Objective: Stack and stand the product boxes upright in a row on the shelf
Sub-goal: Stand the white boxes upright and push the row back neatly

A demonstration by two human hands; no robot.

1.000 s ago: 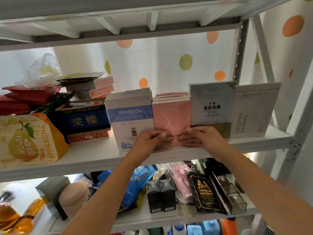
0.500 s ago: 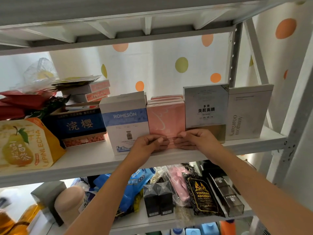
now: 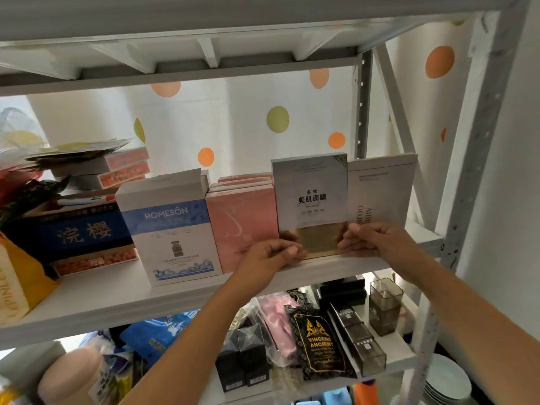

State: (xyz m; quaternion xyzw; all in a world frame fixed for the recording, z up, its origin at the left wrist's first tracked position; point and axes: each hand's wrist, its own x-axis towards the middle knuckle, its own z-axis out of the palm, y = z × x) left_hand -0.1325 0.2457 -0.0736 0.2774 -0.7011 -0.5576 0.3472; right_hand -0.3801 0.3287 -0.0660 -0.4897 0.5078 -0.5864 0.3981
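Four product boxes stand upright in a row on the white shelf (image 3: 117,299): a white and blue ROMESÔN box (image 3: 169,229), a pink box (image 3: 242,223) with more pink boxes behind it, a silver and gold box (image 3: 311,197), and a white box (image 3: 380,188) at the right end. My left hand (image 3: 274,255) has curled fingers on the lower left corner of the silver and gold box. My right hand (image 3: 371,239) grips its lower right edge, partly covering the white box's print.
At the left of the shelf sit a dark blue box (image 3: 79,229), stacked orange-fronted boxes (image 3: 122,168) and a yellow bag (image 3: 17,287). The shelf below holds black boxes (image 3: 242,358), a black pouch (image 3: 318,346) and clear cases. A metal upright (image 3: 467,171) stands at the right.
Both hands have moved right, from the bottom of the pink box to the lower corners of the silver and gold box. The boxes stay in their row.
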